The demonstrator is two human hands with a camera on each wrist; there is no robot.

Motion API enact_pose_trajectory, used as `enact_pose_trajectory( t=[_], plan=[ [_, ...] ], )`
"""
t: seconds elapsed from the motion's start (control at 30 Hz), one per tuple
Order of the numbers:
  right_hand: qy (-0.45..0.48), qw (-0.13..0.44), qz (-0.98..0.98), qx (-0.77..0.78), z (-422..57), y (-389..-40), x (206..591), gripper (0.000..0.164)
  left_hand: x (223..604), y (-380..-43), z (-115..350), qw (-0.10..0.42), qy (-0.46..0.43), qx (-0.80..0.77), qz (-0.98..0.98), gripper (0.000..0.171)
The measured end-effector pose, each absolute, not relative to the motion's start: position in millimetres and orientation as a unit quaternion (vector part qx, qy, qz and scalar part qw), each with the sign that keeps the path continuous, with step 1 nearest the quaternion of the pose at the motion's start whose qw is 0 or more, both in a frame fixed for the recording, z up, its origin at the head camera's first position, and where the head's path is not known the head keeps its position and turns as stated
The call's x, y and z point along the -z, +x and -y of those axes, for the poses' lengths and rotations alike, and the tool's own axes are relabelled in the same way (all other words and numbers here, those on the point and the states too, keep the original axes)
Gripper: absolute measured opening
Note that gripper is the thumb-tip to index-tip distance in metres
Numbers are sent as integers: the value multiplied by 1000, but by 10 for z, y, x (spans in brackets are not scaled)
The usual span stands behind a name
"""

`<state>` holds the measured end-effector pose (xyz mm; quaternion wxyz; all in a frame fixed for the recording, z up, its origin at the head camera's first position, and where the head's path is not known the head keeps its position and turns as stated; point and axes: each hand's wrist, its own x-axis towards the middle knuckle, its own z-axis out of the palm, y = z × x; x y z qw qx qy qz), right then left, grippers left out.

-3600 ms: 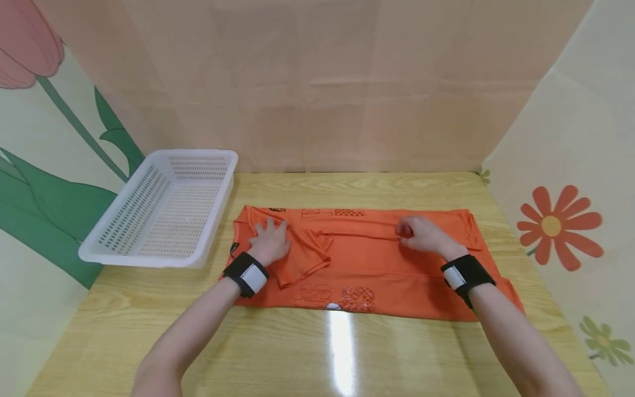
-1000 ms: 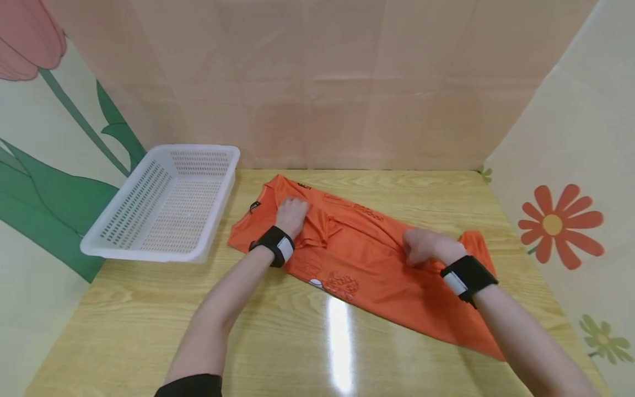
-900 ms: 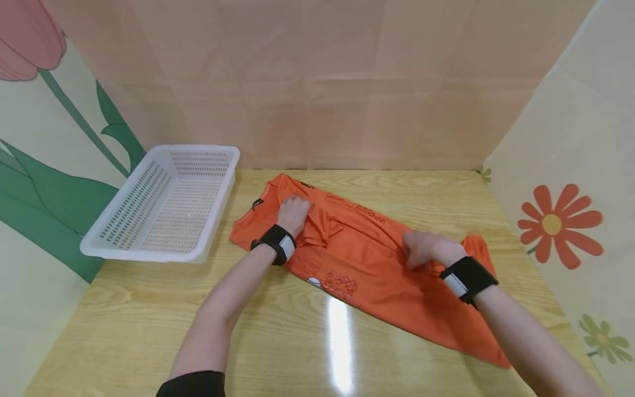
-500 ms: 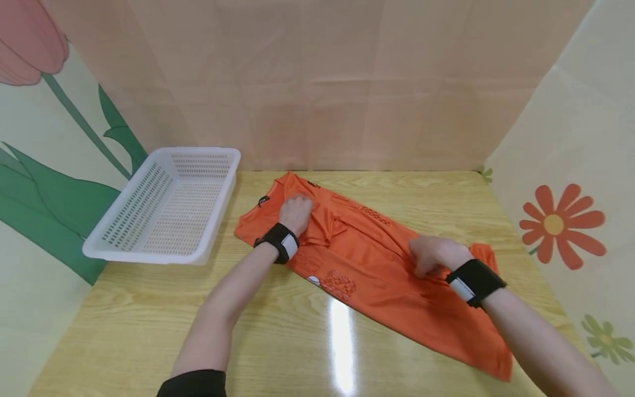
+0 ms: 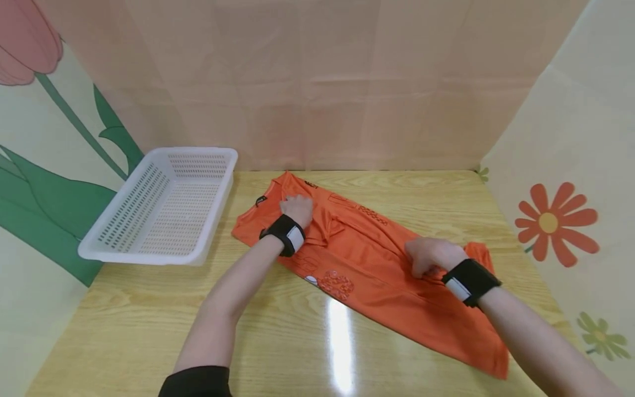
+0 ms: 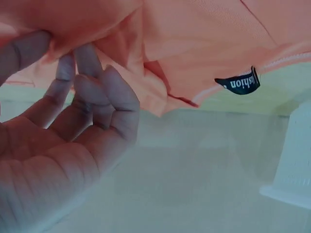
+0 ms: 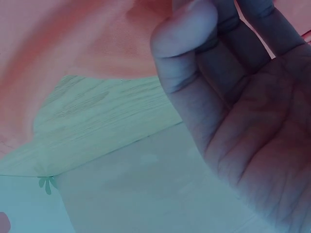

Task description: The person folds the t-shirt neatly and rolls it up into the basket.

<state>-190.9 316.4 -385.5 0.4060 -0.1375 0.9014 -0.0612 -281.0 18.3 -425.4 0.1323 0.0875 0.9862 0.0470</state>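
Observation:
An orange T-shirt (image 5: 367, 264) lies slantwise on the table, folded lengthwise with a short sleeve turned in. Its collar, with a black neck label (image 6: 240, 82), points to the far left; the hem end reaches the near right. My left hand (image 5: 297, 210) pinches the fabric near the shoulder, thumb and fingers meeting on a gathered bit in the left wrist view. Farther right, my right hand (image 5: 434, 256) grips the shirt toward its hem with curled fingers (image 7: 184, 34). What lies between those fingertips is mostly hidden.
A white plastic basket (image 5: 215, 220) with slotted walls stands at the left of the wooden table (image 5: 278, 342). A pinkish backdrop (image 5: 347, 110) rises behind the table's far edge. Flower-printed panels (image 5: 548, 223) flank both sides.
From lying straight, the T-shirt has turned aslant, collar end away and hem end nearer. The left hand went from spread fingers to pinching the fabric. Over the last half second little moves.

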Motion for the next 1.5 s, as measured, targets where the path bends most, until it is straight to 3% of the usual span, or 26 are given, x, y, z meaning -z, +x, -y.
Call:
enact_pose_trajectory(
  t=[0.5,0.67,1.0,1.27,1.5],
  plan=[
    [-135,442,-882,92,-3137,-1854,3926,38,4350,-2769,-127,61,152,-66,-984,27],
    [-133,447,-879,102,-3114,-1775,3931,28,4374,-2785,-223,59,151,-51,-986,28],
    [-139,476,-859,128,-2931,-1580,3959,34,4463,-2907,-422,54,174,-19,-983,28],
    [-164,489,-850,108,-2673,-1435,3963,20,4492,-2974,-616,40,196,-3,-980,28],
    [-198,505,-833,106,-2403,-1329,3952,33,4536,-3033,-783,27,219,9,-975,33]
  ],
)
